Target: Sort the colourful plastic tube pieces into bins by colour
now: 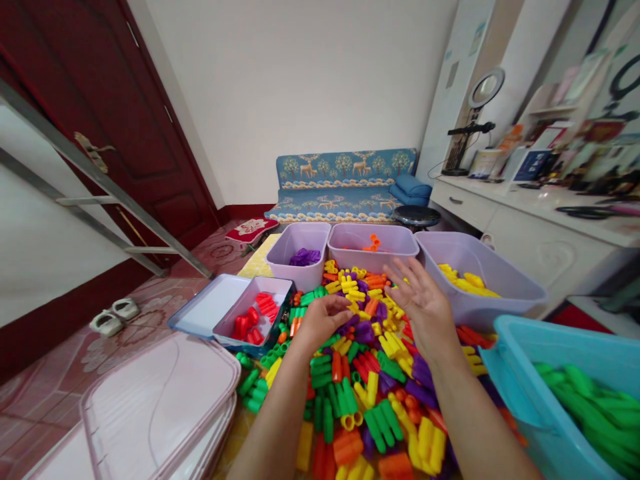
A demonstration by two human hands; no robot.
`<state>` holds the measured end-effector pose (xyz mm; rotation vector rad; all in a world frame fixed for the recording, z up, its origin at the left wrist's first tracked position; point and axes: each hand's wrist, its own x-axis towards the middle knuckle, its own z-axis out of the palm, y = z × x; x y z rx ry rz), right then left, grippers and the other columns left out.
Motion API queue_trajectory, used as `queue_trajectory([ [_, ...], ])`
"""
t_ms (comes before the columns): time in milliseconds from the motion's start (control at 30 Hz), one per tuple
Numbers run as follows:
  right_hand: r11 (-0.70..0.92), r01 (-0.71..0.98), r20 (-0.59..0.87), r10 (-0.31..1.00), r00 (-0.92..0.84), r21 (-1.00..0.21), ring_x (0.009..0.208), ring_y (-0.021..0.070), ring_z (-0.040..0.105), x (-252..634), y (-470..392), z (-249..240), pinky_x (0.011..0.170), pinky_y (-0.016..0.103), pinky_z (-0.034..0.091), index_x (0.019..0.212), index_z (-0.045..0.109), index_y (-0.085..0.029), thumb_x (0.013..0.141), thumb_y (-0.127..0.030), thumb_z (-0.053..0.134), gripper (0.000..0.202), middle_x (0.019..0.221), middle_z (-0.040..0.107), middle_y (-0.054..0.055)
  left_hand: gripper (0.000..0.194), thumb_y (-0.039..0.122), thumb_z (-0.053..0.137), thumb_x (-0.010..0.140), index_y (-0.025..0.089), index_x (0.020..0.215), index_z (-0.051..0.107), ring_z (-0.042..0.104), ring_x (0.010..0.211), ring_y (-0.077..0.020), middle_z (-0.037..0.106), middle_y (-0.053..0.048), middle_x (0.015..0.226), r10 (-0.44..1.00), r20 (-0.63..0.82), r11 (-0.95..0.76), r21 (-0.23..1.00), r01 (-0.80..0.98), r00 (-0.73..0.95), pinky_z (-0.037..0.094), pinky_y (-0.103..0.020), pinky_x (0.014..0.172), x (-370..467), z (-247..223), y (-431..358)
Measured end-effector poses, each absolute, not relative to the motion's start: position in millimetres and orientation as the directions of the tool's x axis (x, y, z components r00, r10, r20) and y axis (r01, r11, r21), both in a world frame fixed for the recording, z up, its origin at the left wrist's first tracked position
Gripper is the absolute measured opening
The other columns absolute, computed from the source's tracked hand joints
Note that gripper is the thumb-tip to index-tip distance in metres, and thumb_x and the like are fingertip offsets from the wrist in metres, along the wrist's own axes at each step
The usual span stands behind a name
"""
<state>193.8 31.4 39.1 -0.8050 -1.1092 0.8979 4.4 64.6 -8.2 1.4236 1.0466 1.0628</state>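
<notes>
A heap of mixed plastic building pieces (345,393) in green, yellow, orange, red and purple spreads beneath both hands. Over its left middle reaches my left hand (325,323), fingers bent and slightly apart, with nothing visible in them. My right hand (419,307) is raised above the right part of the heap, near the lilac bins, its fingers spread and its palm bare. Purple pieces (305,257) lie in the left lilac bin (300,275); a few orange pieces (373,244) are in the middle lilac bin (370,262). Yellow pieces (467,280) lie in the right lilac bin (500,303).
At right, a turquoise bin (530,393) holds green pieces (585,400). Red pieces (255,317) sit in a shallow box (227,327) at left. Pale pink lids (160,400) are stacked nearby. A black stool (416,215), sofa (345,190), ladder (100,173) and dresser (540,213) stand around.
</notes>
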Motion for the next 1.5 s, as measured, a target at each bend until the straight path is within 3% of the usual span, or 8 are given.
queue_trajectory([
  [100, 0.443, -0.122, 0.414, 0.887, 0.205, -0.888, 0.121, 0.0232, 0.054, 194, 33, 38, 0.097, 0.041, 0.046, 0.125, 0.049, -0.029, 0.075, -0.032, 0.068, 0.054, 0.139, 0.049, 0.008, 0.026, 0.025, 0.072, 0.070, 0.011, 0.091, 0.068, 0.066, 0.073, -0.0168, 0.073, -0.008, 0.085, 0.975, 0.099, -0.133, 0.977, 0.166, 0.200, 0.051, -0.027, 0.068, 3, -4, 64],
  [233, 0.249, 0.275, 0.297, 0.943, 0.150, -0.929, 0.106, 0.0257, 0.062, 207, 43, 16, 0.092, 0.043, 0.049, 0.107, 0.062, -0.018, 0.074, -0.035, 0.062, 0.037, 0.113, 0.066, 0.012, 0.023, 0.017, 0.067, 0.072, 0.013, 0.094, 0.070, 0.065, 0.084, -0.0211, 0.071, -0.010, 0.090, 0.963, 0.265, -0.254, 0.811, 0.527, 0.055, 0.050, -0.035, 0.080, -3, 6, 62],
  [400, 0.207, 0.649, 0.298, 0.954, 0.031, -0.732, 0.115, 0.0281, 0.057, 209, 49, -9, 0.101, 0.047, 0.040, 0.119, 0.059, -0.016, 0.074, -0.030, 0.061, 0.046, 0.123, 0.061, 0.014, 0.054, 0.025, 0.072, 0.070, 0.019, 0.122, 0.059, 0.053, 0.116, -0.0287, 0.061, -0.012, 0.123, 0.911, 0.376, -0.389, 0.639, 0.664, 0.173, 0.039, -0.043, 0.100, -2, -3, 61],
  [667, 0.345, 0.659, 0.302, 0.935, -0.184, -0.668, 0.124, 0.0232, 0.048, 181, 40, -10, 0.108, 0.044, 0.032, 0.129, 0.052, -0.020, 0.070, -0.011, 0.056, 0.059, 0.130, 0.055, 0.010, 0.056, 0.009, 0.064, 0.072, 0.021, 0.126, 0.056, 0.051, 0.116, -0.0262, 0.060, -0.010, 0.122, 0.866, 0.392, -0.494, 0.582, 0.646, 0.310, 0.039, -0.041, 0.101, 17, -12, 56],
  [1067, 0.264, 0.459, 0.263, 0.962, -0.067, -0.848, 0.076, 0.0150, 0.061, 172, 39, -5, 0.080, 0.034, 0.049, 0.130, 0.046, -0.018, 0.077, -0.019, 0.052, 0.053, 0.090, 0.061, 0.003, 0.032, 0.009, 0.061, 0.073, 0.018, 0.103, 0.067, 0.061, 0.088, -0.0187, 0.069, -0.005, 0.101, 0.877, 0.415, -0.480, 0.739, 0.472, 0.242, 0.047, -0.029, 0.079, 14, -4, 56],
  [1267, 0.264, 0.664, 0.237, 0.962, -0.134, -0.700, 0.074, 0.0175, 0.059, 174, 37, -4, 0.076, 0.034, 0.048, 0.111, 0.062, -0.015, 0.077, -0.016, 0.054, 0.035, 0.087, 0.059, 0.006, 0.033, 0.009, 0.061, 0.072, 0.020, 0.102, 0.068, 0.061, 0.087, -0.0185, 0.070, -0.003, 0.096, 0.886, 0.373, -0.461, 0.771, 0.438, 0.276, 0.046, -0.027, 0.077, 16, -1, 53],
  [1400, 0.269, 0.750, 0.300, 0.949, -0.098, -0.604, 0.095, 0.0215, 0.059, 176, 36, -5, 0.085, 0.036, 0.046, 0.103, 0.065, -0.020, 0.073, -0.015, 0.060, 0.031, 0.108, 0.056, 0.009, 0.028, 0.011, 0.063, 0.073, 0.020, 0.099, 0.069, 0.061, 0.083, -0.0180, 0.071, -0.003, 0.094, 0.891, 0.363, -0.453, 0.755, 0.474, 0.274, 0.046, -0.028, 0.077, 14, -2, 55],
  [1500, 0.277, 0.776, 0.288, 0.949, -0.128, -0.566, 0.099, 0.0223, 0.058, 177, 36, -8, 0.088, 0.036, 0.044, 0.084, 0.065, -0.021, 0.070, -0.017, 0.064, 0.014, 0.104, 0.060, 0.006, 0.033, 0.009, 0.064, 0.071, 0.019, 0.102, 0.069, 0.061, 0.086, -0.0191, 0.069, -0.005, 0.099, 0.896, 0.380, -0.442, 0.721, 0.534, 0.229, 0.047, -0.030, 0.079, 11, -4, 59],
])
